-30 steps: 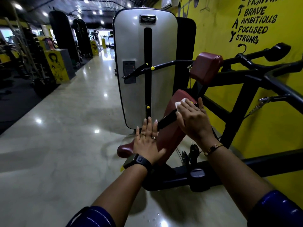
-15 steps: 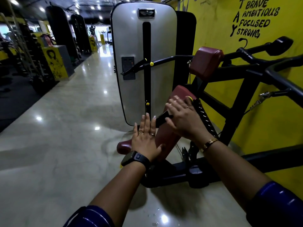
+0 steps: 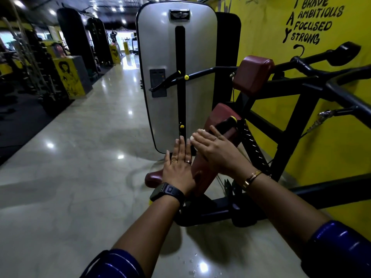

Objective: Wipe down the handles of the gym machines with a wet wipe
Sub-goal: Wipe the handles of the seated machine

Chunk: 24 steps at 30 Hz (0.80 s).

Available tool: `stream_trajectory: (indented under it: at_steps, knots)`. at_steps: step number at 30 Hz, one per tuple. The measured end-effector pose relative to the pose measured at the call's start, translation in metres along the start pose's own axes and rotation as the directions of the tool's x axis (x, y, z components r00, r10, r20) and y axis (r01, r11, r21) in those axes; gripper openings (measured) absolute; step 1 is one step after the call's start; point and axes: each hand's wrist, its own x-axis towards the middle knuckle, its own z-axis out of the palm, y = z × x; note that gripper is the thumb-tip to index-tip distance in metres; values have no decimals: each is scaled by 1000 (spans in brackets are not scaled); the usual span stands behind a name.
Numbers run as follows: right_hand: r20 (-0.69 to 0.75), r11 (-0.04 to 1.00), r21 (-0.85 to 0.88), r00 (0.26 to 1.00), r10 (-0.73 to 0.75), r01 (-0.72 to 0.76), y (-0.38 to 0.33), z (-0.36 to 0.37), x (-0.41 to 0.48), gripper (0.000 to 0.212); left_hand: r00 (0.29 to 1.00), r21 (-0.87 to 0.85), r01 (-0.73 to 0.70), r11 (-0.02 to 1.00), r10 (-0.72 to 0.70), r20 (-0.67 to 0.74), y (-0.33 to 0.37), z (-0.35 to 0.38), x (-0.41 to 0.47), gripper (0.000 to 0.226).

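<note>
1. Two hands, centre of the frame: left hand [image 3: 178, 167], right hand [image 3: 216, 151].
2. One wipe [image 3: 197, 134], at the right fingertips.
3. Three rings [image 3: 188, 161]: two on the left hand, one on the right.
4. One watch [image 3: 160, 192], left wrist.
5. Three maroon pads [image 3: 253, 74]: upper right, centre, lower centre.
6. One silver cover [image 3: 160, 57], top centre.

Glossy floor [image 3: 70, 177] w/ black machine base [image 3: 210, 214] standing on it; water drops [image 3: 192, 266] nr front.
</note>
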Motion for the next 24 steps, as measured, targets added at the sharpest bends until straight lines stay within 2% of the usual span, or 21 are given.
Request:
stream_trajectory:
  at_steps: [2,5,7,8,11,13,16,18,19,21,24]
  knots:
    - [-41,999,32,999,1,0,7,-1,-6,49,1000,-15,-6,1000,6,-1,0,0,0,104]
    - [-92,974,108,973,210,-200,22,-2,-9,46,1000,-37,-12,999,11,-8,0,-1,0,102]
    - [-93,964,88,962,258,-250,19,-1,-3,47,1000,-38,-9,999,8,-13,-1,-1,0,103]
    - [-69,974,65,972,223,-218,14,-1,2,48,1000,-37,-7,999,7,-8,-1,-1,0,104]
    - [8,1000,-6,1000,-7,7,-3,3,4,51,1000,-19,2,1000,-2,10,-1,-2,1,106]
    - [-27,999,-8,999,-31,31,0,-1,-1,50,1000,-59,22,998,-21,14,0,-5,0,107]
    - [-163,985,27,971,175,-173,18,-6,-7,43,997,-146,76,986,-78,-5,4,-8,-1,105]
    - [-184,950,30,932,311,-311,24,-6,-3,36,994,-160,103,982,-105,-8,10,-10,1,101]
    - [-163,943,29,929,332,-332,25,-5,0,37,993,-173,114,978,-117,-4,13,-10,2,100]
    - [-65,959,60,958,279,-276,20,-2,5,48,989,-204,143,968,-148,-8,19,-10,2,97]
    - [-22,997,53,998,66,-64,9,-2,3,50,983,-188,163,969,-176,-53,24,-6,3,95]
